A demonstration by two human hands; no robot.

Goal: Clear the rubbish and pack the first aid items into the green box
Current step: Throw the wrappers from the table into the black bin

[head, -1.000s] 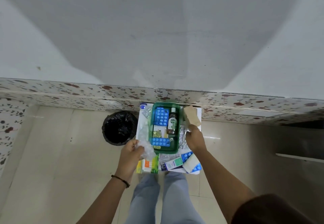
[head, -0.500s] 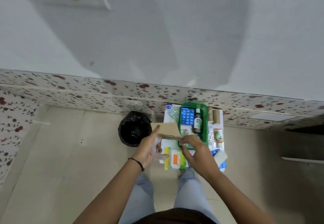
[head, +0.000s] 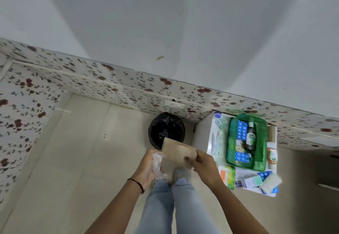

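Observation:
My right hand (head: 202, 164) grips a brown cardboard piece (head: 178, 150) by its near end, held over the floor just in front of the black-lined bin (head: 166, 128). My left hand (head: 149, 166) is closed on a crumpled clear plastic wrapper (head: 158, 162), touching the cardboard's left edge. The green box (head: 246, 142) sits on a small white table (head: 201, 134) to the right and holds blue blister packs (head: 241, 129) and a dark bottle with a green label (head: 251, 136).
Around the box lie loose items: a white round tub (head: 217, 115), an orange-and-green packet (head: 227, 176), small cartons (head: 254, 182), a white pad (head: 271, 181), rolls (head: 272, 145). A floral-tiled wall (head: 110, 83) runs behind. My legs in jeans (head: 176, 202) stand below.
The view has swung left, toward the bin. Both hands moved off the table leftward, carrying the cardboard piece and the plastic wrapper in front of the bin.

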